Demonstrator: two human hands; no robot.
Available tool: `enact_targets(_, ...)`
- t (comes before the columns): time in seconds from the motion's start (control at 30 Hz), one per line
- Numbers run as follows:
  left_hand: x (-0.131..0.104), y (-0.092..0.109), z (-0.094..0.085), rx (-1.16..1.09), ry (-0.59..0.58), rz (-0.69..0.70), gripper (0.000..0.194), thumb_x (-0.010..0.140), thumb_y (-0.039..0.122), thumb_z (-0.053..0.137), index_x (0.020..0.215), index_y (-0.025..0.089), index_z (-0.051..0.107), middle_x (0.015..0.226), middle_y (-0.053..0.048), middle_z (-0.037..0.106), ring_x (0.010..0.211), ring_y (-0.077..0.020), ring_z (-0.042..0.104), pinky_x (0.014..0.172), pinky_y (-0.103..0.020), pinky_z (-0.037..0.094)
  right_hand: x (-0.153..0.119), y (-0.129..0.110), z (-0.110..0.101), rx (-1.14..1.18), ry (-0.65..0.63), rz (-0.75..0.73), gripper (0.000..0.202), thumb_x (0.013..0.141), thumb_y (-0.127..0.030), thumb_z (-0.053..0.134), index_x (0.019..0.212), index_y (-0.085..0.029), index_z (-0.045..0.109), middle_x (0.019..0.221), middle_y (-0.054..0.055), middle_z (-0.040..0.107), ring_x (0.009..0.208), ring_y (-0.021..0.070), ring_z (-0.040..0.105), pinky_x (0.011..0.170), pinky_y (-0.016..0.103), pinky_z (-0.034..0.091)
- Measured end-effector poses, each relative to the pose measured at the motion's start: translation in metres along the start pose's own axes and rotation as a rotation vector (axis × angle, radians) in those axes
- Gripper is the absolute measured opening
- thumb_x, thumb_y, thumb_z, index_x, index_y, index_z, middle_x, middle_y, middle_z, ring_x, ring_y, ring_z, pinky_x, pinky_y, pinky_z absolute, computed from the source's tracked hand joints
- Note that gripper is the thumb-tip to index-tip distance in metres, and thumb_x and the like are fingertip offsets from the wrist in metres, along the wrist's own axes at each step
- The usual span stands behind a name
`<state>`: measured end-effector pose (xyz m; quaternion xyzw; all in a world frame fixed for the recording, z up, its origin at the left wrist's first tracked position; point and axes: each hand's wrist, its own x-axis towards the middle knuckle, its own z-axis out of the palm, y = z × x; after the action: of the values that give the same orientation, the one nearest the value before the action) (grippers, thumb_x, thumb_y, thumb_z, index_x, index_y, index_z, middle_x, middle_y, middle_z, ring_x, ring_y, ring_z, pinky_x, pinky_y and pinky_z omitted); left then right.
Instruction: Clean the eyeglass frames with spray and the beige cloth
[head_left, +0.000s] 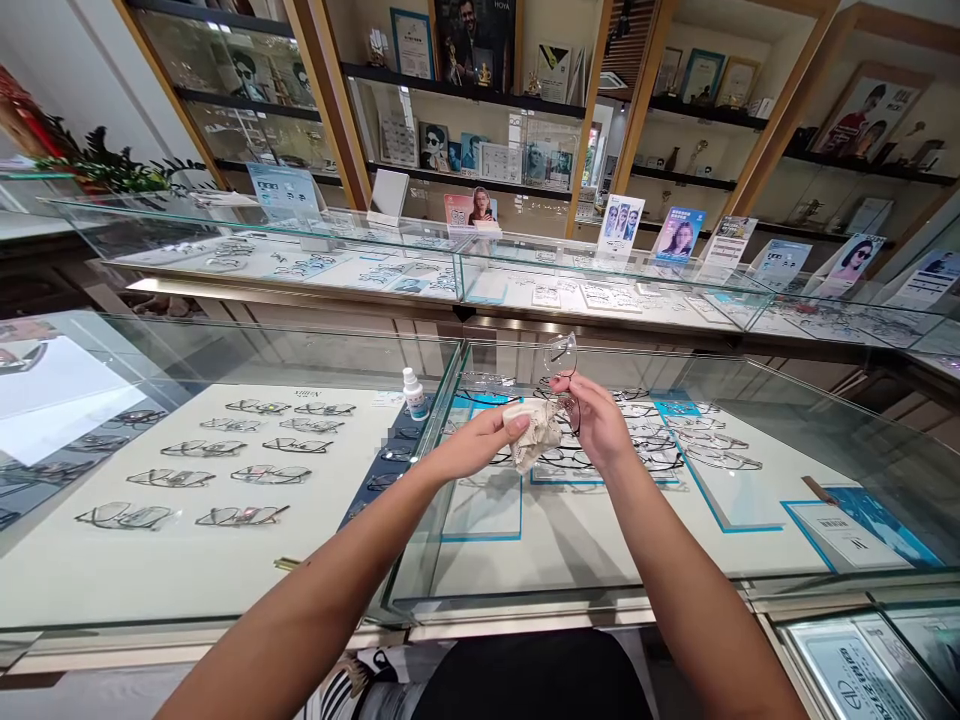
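Above the glass display counter, my right hand pinches a pair of eyeglasses by the frame, with one clear lens sticking up past the fingertips. A crumpled cream cloth is gripped in my left hand, thumb on top. The cloth is pressed against the lower part of the glasses and hides that lens. A small white spray bottle stands upright on the counter to the left of my hands.
Glass counters hold rows of eyeglasses on white and blue trays. Across the aisle, another glass case carries upright advertising cards. Shelves with framed pictures line the back wall. A leafy plant stands at left.
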<state>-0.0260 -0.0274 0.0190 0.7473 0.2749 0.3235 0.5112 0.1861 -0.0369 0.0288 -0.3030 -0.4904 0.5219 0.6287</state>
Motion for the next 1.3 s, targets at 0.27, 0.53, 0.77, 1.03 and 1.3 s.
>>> enact_targets(0.27, -0.001, -0.001, 0.008, -0.137, 0.043, -0.021, 0.066, 0.092, 0.075, 0.061, 0.117, 0.016, 0.076, 0.094, -0.007, 0.073, 0.095, -0.0242, 0.064, 0.091, -0.035, 0.051, -0.004, 0.015, 0.007, -0.026, -0.171, 0.056, 0.023, 0.086, -0.047, 0.079, 0.087, -0.025, 0.085, 0.106, 0.005, 0.063, 0.101, 0.0213, 0.059, 0.086, 0.031, 0.046)
enact_targets(0.53, 0.001, -0.015, 0.023, -0.399, 0.192, -0.065, 0.054, 0.088, 0.067, 0.073, 0.091, 0.014, 0.071, 0.070, 0.000, 0.060, 0.070, -0.0140, 0.053, 0.072, -0.027, 0.045, -0.007, 0.025, 0.010, -0.091, -0.207, 0.022, 0.024, 0.093, -0.048, 0.074, 0.095, -0.027, 0.085, 0.110, 0.004, 0.062, 0.108, 0.0220, 0.059, 0.097, 0.031, 0.045)
enact_targets(0.77, 0.001, -0.013, 0.026, -0.542, 0.299, -0.166, 0.074, 0.079, 0.061, 0.086, 0.136, 0.017, 0.068, 0.089, -0.001, 0.073, 0.079, -0.0143, 0.064, 0.075, -0.025, 0.047, -0.009, 0.023, 0.014, -0.184, -0.244, -0.028, 0.029, 0.094, -0.053, 0.072, 0.097, -0.027, 0.086, 0.107, 0.006, 0.060, 0.107, 0.0228, 0.058, 0.096, 0.035, 0.047)
enact_targets(1.03, 0.001, -0.005, 0.029, -0.567, 0.201, -0.129, 0.060, 0.085, 0.059, 0.082, 0.123, 0.014, 0.071, 0.085, -0.007, 0.076, 0.079, -0.0187, 0.070, 0.073, -0.028, 0.052, -0.010, 0.024, 0.013, -0.158, -0.258, 0.090, 0.034, 0.092, -0.056, 0.073, 0.104, -0.027, 0.086, 0.127, 0.007, 0.056, 0.070, 0.0112, 0.047, 0.055, 0.027, 0.042)
enact_targets(1.3, -0.002, -0.004, 0.025, -0.434, 0.194, -0.120, 0.069, 0.078, 0.048, 0.090, 0.133, 0.015, 0.064, 0.099, -0.009, 0.078, 0.082, -0.0187, 0.069, 0.070, -0.026, 0.048, -0.008, 0.024, 0.015, -0.039, -0.108, 0.137, 0.031, 0.083, -0.053, 0.081, 0.085, -0.022, 0.082, 0.113, 0.005, 0.063, 0.062, 0.0088, 0.040, 0.049, 0.026, 0.034)
